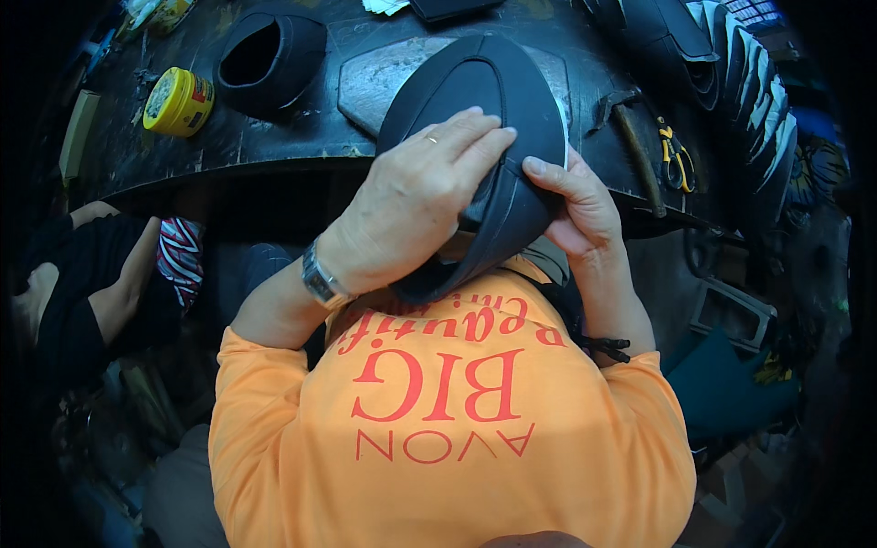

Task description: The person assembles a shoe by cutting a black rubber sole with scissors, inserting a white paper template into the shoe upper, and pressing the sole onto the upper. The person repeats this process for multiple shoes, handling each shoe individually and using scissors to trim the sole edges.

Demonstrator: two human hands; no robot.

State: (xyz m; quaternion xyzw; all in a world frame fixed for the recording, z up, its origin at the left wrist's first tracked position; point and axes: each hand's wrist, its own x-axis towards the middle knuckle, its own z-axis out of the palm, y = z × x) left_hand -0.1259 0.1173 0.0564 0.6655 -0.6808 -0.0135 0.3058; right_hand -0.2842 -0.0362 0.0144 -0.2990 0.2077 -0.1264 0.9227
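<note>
A black shoe upper (pixel 528 114) with a stitched, rounded toe is held in front of my chest, toe pointing away, over the table's near edge. My left hand (pixel 411 192) lies across its top, fingers bent together on the stitched seam by the opening; the left thumb is hidden. On the far side of the seam, my right hand (pixel 589 205) grips the upper's right edge, thumb on top and fingers behind. Under the toe, a grey stone slab (pixel 367 87) rests on the dark table (pixel 292 146).
Another black upper (pixel 306 64) stands left of the slab beside a yellow tub (pixel 194 105). To the right lie a hammer (pixel 635 151) and yellow-handled scissors (pixel 677 163). Several uppers (pixel 731 100) are stacked at far right. Another person's leg (pixel 128 283) is at the left.
</note>
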